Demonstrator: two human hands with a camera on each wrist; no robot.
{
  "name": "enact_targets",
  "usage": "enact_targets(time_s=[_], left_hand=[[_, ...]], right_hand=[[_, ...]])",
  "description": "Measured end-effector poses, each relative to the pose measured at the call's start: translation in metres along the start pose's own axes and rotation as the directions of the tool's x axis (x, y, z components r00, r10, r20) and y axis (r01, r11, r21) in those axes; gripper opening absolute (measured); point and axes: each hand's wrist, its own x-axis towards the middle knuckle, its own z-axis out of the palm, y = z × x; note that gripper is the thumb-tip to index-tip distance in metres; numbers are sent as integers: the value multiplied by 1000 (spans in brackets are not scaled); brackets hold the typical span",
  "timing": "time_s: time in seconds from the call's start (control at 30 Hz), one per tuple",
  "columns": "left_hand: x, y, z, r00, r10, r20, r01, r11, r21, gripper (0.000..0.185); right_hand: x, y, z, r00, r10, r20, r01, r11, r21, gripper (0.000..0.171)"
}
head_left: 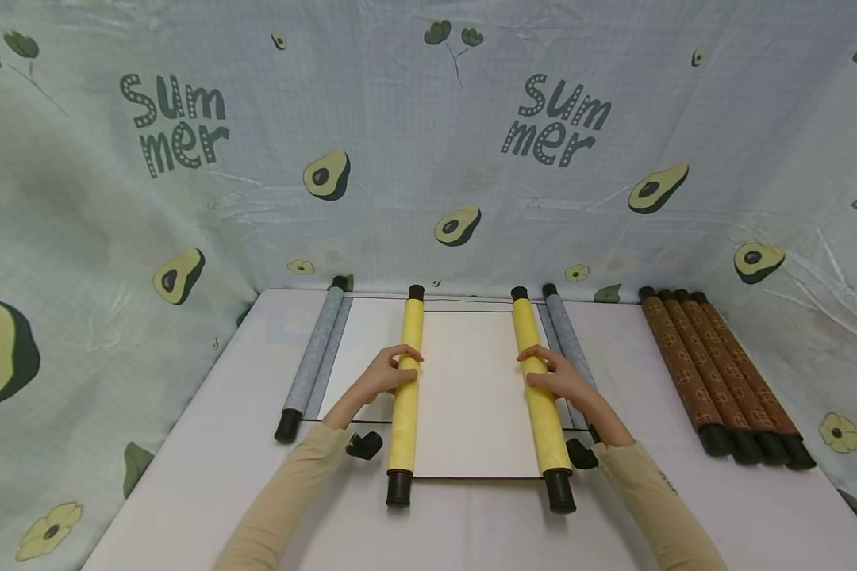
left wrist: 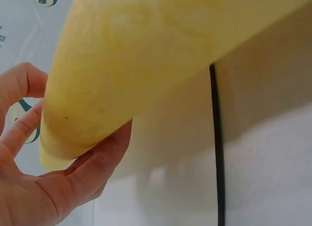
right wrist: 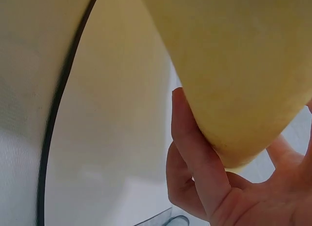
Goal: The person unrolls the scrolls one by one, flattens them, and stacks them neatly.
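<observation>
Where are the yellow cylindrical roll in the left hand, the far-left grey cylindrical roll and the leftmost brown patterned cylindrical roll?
Left yellow cylindrical roll (head_left: 405, 408), head view: mid-body.
Far-left grey cylindrical roll (head_left: 315, 353), head view: mid-body.
Leftmost brown patterned cylindrical roll (head_left: 678, 365), head view: mid-body.

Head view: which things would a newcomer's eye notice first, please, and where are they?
Probably first the two bright yellow rolls at mid-table, one in the left hand and one in the right hand, with a pale sheet between them. Next may come the four brown patterned rolls side by side at the right, and the avocado-printed cloth hanging behind.
</observation>
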Motion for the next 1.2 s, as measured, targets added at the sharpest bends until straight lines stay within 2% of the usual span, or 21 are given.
enact_targets(time_s=[0.2,0.33,0.47,0.63,0.83,1.07,1.2], left_hand=[[2,3,1,999,32,-37,-30,997,73,25],[4,1,3,995,65,-76,-55,991,123,32],[2,1,5,994,72,-83,-61,990,127,37],[2,-2,3,994,82,-78,-72,990,121,37],[5,-7,-1,998,47,-51,-41,993,111,36],[3,-6,-5,997,25,-74,-18,994,104,31],[2,-7,-7,998,8,-59,-2,994,107,27]], right_hand=[[-2,-5,0,1000,14,2,-14,1000,-17,36],[-1,-4,2,1000,3,-12,-3,999,-48,37],[-1,-2,4,1000,-23,-13,22,997,-80,45],[-2,-2,2,999,-38,-2,37,995,-91,45],[-1,-3,-2,1000,-27,16,28,996,-88,44],[-2,-1,-7,1000,8,22,-6,997,-81,40],[-4,2,-10,1000,15,24,-14,997,-74,36]])
